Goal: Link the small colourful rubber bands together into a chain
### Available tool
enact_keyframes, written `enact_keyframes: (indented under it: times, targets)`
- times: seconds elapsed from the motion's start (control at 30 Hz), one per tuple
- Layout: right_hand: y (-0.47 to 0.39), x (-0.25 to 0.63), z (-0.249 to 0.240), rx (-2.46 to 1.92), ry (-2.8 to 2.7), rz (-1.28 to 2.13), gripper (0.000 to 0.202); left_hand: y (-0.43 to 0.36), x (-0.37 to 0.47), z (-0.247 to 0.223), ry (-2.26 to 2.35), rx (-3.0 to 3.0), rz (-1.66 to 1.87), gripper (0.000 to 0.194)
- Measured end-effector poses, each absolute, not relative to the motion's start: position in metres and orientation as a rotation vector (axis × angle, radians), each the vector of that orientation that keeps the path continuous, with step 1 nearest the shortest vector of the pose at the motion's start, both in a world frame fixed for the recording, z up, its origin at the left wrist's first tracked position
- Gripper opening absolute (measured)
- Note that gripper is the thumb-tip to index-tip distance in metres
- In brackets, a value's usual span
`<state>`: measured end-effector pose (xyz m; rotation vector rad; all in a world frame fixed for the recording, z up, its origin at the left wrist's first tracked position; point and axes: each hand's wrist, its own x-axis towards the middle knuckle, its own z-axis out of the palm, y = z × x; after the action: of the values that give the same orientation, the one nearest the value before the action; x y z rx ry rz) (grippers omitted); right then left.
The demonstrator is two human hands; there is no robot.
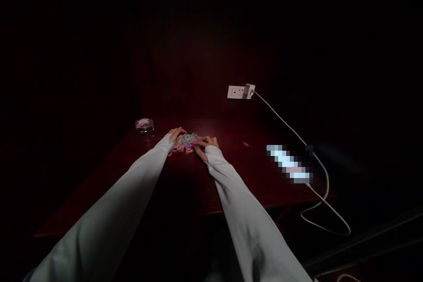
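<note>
A loose pile of small multicoloured elastic hair ties (187, 144), in purple, green, pink and yellow, lies on the dark red table (185, 185). My left hand (176, 133) rests along the pile's left side, its fingers stretched out over the edge. From the right, my right hand (208, 142) touches the pile with its fingers apart, the index finger reaching in among the ties. Neither hand visibly holds a tie. Long light-grey sleeves cover both forearms.
A clear round container (144, 124) with pinkish contents stands at the back left. At the right lies a blurred-out bright device (289, 164) on a white cable (280, 116), which runs to a charger in the wall socket (235, 92). A small pink piece (245, 144) lies nearby.
</note>
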<state>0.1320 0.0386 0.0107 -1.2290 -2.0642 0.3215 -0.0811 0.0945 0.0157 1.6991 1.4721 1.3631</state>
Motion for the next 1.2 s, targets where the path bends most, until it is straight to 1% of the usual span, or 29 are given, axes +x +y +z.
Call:
enact_keyframes:
  times: [0.17, 0.47, 0.6, 0.8, 0.97, 1.2]
  targets:
    - [0.041, 0.133, 0.012, -1.253, -2.015, 0.361, 0.027, 0.091, -0.076, 0.014, 1.411, 1.849, 1.28, 0.036]
    - [0.047, 0.131, 0.011, -1.286, -1.91, 0.368, 0.026, 0.087, -0.094, 0.007, 1.395, 2.256, 1.121, 0.042]
    - [0.042, 0.132, 0.015, -1.272, -1.949, 0.38, 0.028, 0.091, -0.093, 0.007, 1.517, 2.213, 1.127, 0.041]
    - [0.043, 0.131, 0.012, -1.268, -1.939, 0.355, 0.028, 0.091, -0.091, 0.009, 1.447, 2.096, 1.216, 0.038]
    - [0.046, 0.135, 0.008, -1.237, -1.934, 0.369, 0.03, 0.096, -0.09, 0.011, 1.502, 1.978, 1.277, 0.034]
    - [0.044, 0.137, 0.008, -1.202, -1.931, 0.357, 0.031, 0.1, -0.088, 0.008, 1.512, 1.92, 1.285, 0.036]
